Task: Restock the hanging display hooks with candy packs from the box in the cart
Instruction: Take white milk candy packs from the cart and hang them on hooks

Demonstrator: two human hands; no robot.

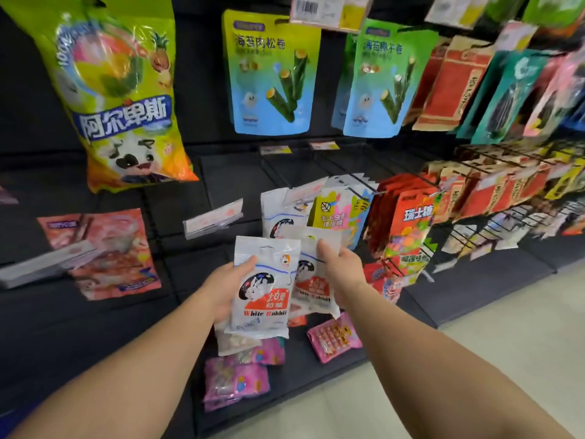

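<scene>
The left hand curls its thumb over the near White Rabbit pack, fingers behind it, while the right hand pinches the upper edge of a second pack just beyond, probably to aim its hang hole at the hook farther off where matching packs hang. Both are flat, glossy, crinkly white plastic pouches. The box and cart are out of view.

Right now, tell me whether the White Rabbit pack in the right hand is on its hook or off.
Off. The right hand holds its White Rabbit pack below the hanging White Rabbit packs.
</scene>
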